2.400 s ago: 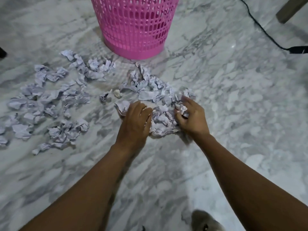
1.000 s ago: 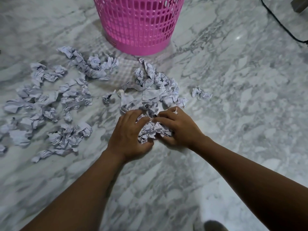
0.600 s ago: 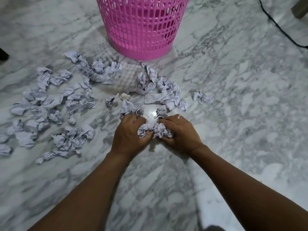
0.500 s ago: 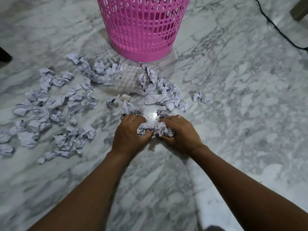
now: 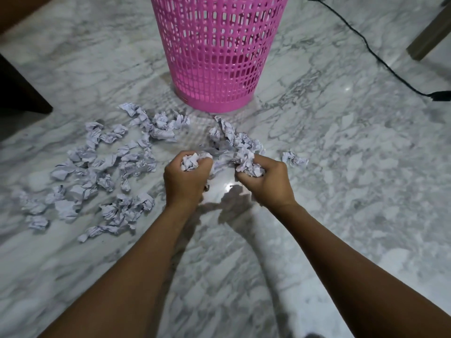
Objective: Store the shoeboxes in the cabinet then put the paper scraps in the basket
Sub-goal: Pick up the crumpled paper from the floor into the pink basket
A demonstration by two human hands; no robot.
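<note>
Head view: our left hand (image 5: 186, 180) and right hand (image 5: 267, 182) each clench paper scraps (image 5: 97, 167); more litter the marble floor (image 5: 353, 191) before the pink basket (image 5: 217, 52), black cable (image 5: 380, 59) nearby.

Crumpled paper scraps (image 5: 102, 172) before pink basket (image 5: 217, 52)

Black cable (image 5: 371, 52) on marble floor (image 5: 353, 167)

Glossy veined marble floor (image 5: 341, 167); crumpled matt paper scraps (image 5: 102, 167); smooth pink plastic lattice basket (image 5: 217, 52)
</note>
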